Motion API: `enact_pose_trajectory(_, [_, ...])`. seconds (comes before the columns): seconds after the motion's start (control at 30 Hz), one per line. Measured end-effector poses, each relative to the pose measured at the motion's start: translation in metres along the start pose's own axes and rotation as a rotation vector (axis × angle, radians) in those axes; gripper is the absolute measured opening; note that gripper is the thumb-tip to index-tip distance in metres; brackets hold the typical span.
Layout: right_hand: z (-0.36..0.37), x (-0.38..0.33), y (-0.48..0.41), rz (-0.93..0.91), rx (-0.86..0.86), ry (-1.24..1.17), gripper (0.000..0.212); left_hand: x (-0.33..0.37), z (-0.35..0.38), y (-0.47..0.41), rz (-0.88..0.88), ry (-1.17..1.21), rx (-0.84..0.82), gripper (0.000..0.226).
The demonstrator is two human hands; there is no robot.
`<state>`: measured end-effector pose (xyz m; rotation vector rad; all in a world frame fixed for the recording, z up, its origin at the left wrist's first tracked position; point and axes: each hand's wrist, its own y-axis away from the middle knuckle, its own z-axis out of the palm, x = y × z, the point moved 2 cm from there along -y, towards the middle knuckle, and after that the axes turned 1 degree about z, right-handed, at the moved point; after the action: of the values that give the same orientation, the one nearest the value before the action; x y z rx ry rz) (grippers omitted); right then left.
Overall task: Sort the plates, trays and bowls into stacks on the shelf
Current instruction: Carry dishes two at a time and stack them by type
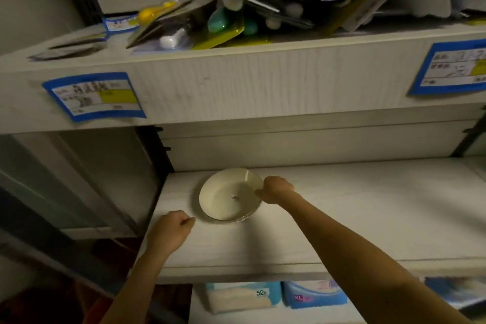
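Observation:
A cream bowl (228, 196) with a small label inside sits on the white middle shelf (368, 218), near its left end. It looks like the top of a short stack, with a clear rim showing beneath its front edge. My right hand (276, 189) grips the bowl's right rim, fingers curled over the edge. My left hand (172, 229) rests on the shelf just left of the bowl, fingers curled shut, holding nothing and not touching the bowl.
The shelf above (236, 81) carries a pile of blister-packed items (249, 8) and blue price labels (94, 96) on its front edge. Below, packaged goods (244, 296) sit on a lower shelf. A dark upright post (157, 150) stands left of the bowl.

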<state>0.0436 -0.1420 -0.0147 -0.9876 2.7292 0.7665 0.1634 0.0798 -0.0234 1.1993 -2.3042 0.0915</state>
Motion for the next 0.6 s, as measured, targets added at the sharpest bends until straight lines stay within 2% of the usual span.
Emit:
enact_pose_trajectory(0.07, [-0.005,0.002,0.002,-0.016,-0.026,-0.120,0.038,0.000,0.001,-0.008,0.009,0.024,-0.004,0.037])
enact_pose_trajectory(0.17, [-0.017,0.011,0.014,-0.046,0.033,-0.183,0.046,0.002,0.005,-0.021,-0.034,0.107,-0.009,0.038])
enact_pose_trajectory(0.33, [-0.037,0.052,0.058,-0.021,0.209,-0.326,0.033,0.018,0.020,-0.043,-0.202,0.349,-0.074,0.042])
enact_pose_trajectory(0.47, [-0.041,0.087,0.099,0.054,0.281,-0.438,0.031,0.022,0.039,-0.052,-0.317,0.559,-0.183,0.050])
enact_pose_trajectory(0.6, [-0.035,0.120,0.119,0.139,0.341,-0.441,0.039,0.027,0.057,-0.056,-0.306,0.582,-0.201,0.035])
